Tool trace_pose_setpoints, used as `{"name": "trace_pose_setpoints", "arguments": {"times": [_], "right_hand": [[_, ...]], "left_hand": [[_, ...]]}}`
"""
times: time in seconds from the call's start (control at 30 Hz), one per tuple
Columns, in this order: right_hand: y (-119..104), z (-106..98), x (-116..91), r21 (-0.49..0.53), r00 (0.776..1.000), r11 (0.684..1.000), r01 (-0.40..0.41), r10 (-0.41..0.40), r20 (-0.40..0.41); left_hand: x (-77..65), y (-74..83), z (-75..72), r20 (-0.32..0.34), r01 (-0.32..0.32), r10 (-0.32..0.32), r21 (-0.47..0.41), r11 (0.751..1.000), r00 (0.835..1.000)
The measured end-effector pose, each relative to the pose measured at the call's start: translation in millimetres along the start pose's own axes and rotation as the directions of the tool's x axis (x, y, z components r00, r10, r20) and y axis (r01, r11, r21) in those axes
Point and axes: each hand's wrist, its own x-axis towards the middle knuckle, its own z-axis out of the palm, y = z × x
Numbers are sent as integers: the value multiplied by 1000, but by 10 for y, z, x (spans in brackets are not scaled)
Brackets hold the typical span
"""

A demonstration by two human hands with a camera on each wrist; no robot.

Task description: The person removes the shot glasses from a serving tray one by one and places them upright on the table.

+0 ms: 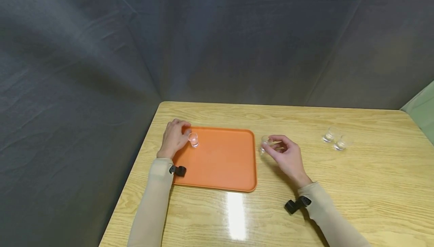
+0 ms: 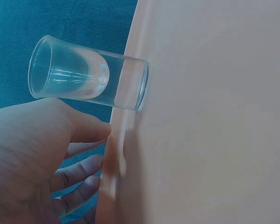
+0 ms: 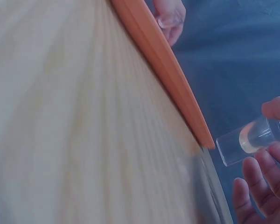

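A clear shot glass (image 1: 193, 139) stands upright near the left rear of the orange tray (image 1: 217, 160). My left hand (image 1: 174, 137) is beside it at the tray's left rear corner, fingers loosely bent. In the left wrist view its thumb (image 2: 86, 127) is right at the tray's rim, below the shot glass (image 2: 88, 72), and grips nothing. Just off the tray's right side, my right hand (image 1: 286, 156) pinches another shot glass (image 1: 265, 143) near the rim between thumb and fingers. The right wrist view shows this shot glass (image 3: 249, 140) past the tray's corner.
Two more shot glasses, one (image 1: 328, 135) slightly behind the other (image 1: 340, 143), stand close together on the wooden table (image 1: 373, 186) to the right. A dark curtain (image 1: 237, 43) hangs behind the table and along its left side.
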Motion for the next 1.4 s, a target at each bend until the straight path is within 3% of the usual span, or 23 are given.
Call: {"name": "trace_pose_setpoints", "arguments": {"times": [0.3,0.57,0.8,1.2,1.4], "right_hand": [[129,-286,26,-26,995,999,-35,33,-93],[177,-611,63,-76,984,989,-129,119,-133],[232,-888,60,-159,965,967,-201,168,-200],[304,-1249,41,-119,911,932,-342,298,-286],[295,-1349,17,-140,899,920,-366,311,-310]], "left_hand": [[-4,2,-3,-3,5,-5,-8,1000,1000],[12,5,12,6,9,-9,3,1000,1000],[2,6,17,7,9,-9,3,1000,1000],[0,32,-6,9,0,0,6,1000,1000],[6,26,-7,4,-3,3,-3,1000,1000]]}}
